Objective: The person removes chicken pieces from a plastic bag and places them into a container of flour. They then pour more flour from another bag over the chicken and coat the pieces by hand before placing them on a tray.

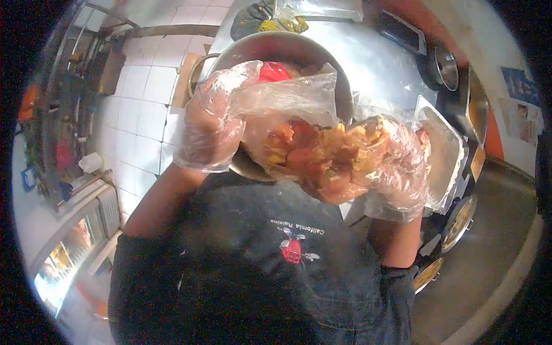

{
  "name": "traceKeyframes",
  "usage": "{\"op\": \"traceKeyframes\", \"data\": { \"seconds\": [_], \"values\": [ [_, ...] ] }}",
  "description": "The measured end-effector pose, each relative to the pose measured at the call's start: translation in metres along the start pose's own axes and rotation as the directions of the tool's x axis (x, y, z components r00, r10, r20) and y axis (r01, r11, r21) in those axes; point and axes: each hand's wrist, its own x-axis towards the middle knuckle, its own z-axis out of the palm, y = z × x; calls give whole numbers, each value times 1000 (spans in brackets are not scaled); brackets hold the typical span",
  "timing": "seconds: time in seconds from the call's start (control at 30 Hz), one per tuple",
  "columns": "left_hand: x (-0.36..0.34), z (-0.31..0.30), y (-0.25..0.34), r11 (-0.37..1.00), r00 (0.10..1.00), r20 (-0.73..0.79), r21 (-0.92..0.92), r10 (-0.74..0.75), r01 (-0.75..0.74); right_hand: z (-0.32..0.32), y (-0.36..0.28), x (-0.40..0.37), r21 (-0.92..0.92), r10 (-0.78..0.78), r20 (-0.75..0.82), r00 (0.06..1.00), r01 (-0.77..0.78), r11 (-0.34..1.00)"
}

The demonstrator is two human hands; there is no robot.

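Note:
My left hand [213, 123], in a clear plastic glove, is closed on the edge of a clear plastic bag [293, 95]. My right hand [399, 164], gloved in the same way, wraps round raw marinated chicken [339, 164], orange-brown and wet. The chicken hangs in front of my chest, at the bag's near side, and the bag film overlaps part of it. Behind both hands stands a large metal pot [313, 54] with a loop handle. Something red [275, 72] shows inside it, mostly hidden by the bag and my left hand.
A white tray [440, 167] with a plastic sheet lies right of my right hand, on the metal table [368, 63]. A dark bundle with yellow [259, 22] sits beyond the pot. Round pans [459, 221] stand at the right; white tiles [138, 109] cover the floor at left.

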Motion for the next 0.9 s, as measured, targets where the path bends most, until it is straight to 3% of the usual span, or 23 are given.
{"op": "traceKeyframes", "data": {
  "seconds": [0.2,0.27,0.33,0.37,0.43,0.6,0.9],
  "values": [
    [-6,0,-14,987,984,83,-3,-161,162,5,-15,-5,42,37,-20,999,-36,998],
    [-5,-3,-12,993,991,91,69,-99,93,7,-19,-12,28,40,-26,999,-40,999],
    [-1,-7,-10,978,993,99,191,62,-80,10,-21,-21,20,44,-30,999,-44,999],
    [-2,-3,-8,998,997,42,-8,-59,59,11,-22,-24,20,49,-31,998,-49,999],
    [-4,-1,-8,977,988,6,-149,-154,153,12,-23,-27,17,52,-33,998,-52,999],
    [-5,-6,-5,998,997,55,33,-59,57,13,-26,-33,13,56,-38,998,-55,998],
    [-6,-3,-8,995,994,86,79,-65,58,12,-30,-33,24,41,-71,997,-39,999]
  ]
}}
